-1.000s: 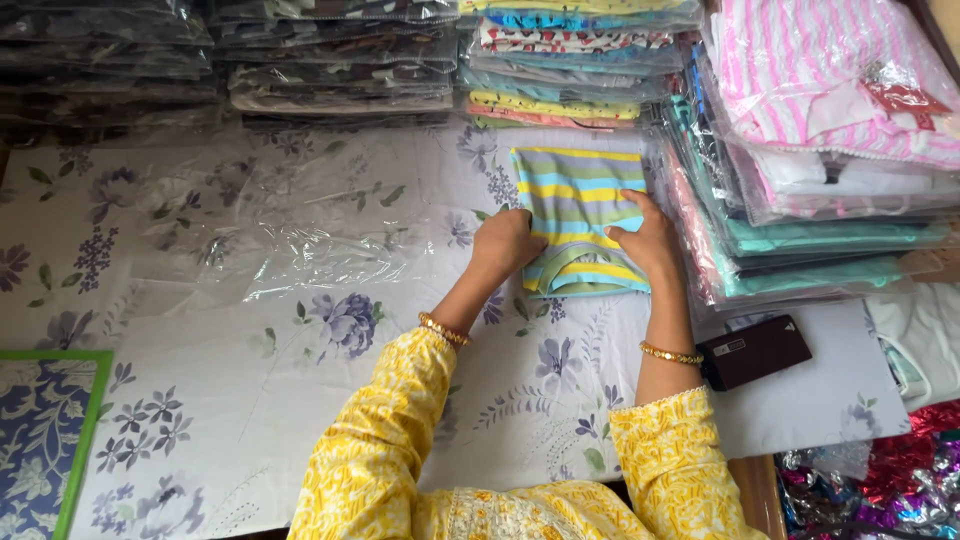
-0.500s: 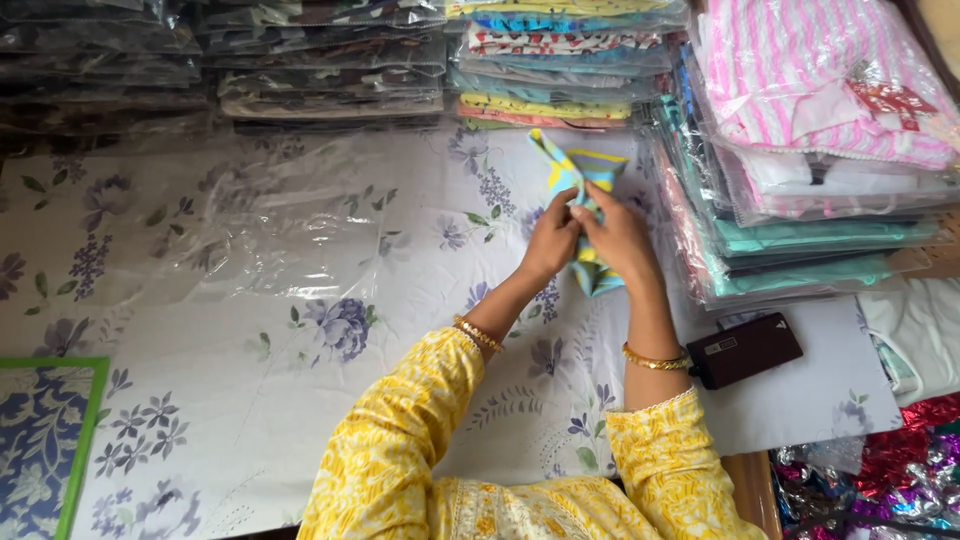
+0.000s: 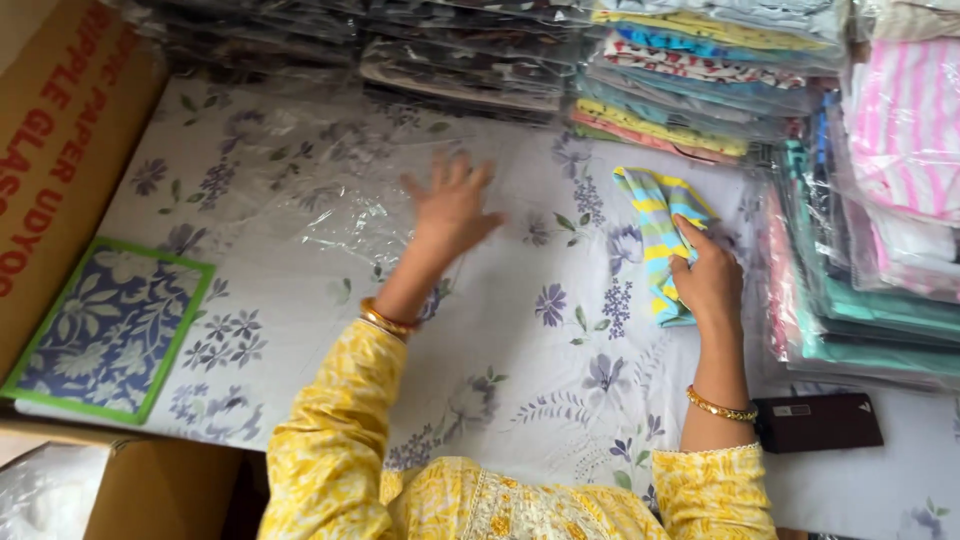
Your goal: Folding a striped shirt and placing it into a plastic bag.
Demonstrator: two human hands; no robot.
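My right hand [image 3: 708,282] grips a folded garment striped in yellow, blue and grey [image 3: 655,228], holding it narrow against the floral sheet [image 3: 520,340]. My left hand [image 3: 450,208] is spread open, fingers apart, over a clear plastic bag [image 3: 310,190] lying flat on the sheet; it is blurred and I cannot tell whether it touches the bag. Both arms wear yellow patterned sleeves and gold bangles.
Stacks of bagged clothes [image 3: 700,80] line the far edge, and taller stacks [image 3: 880,250] stand at the right. A dark wallet-like case [image 3: 818,422] lies near my right wrist. A blue floral card with green border [image 3: 110,325] and a cardboard box [image 3: 60,150] sit at the left.
The striped garment went from a flat square to a narrow fold, now held by the right hand alone. My left hand left it and moved left over the plastic bag.
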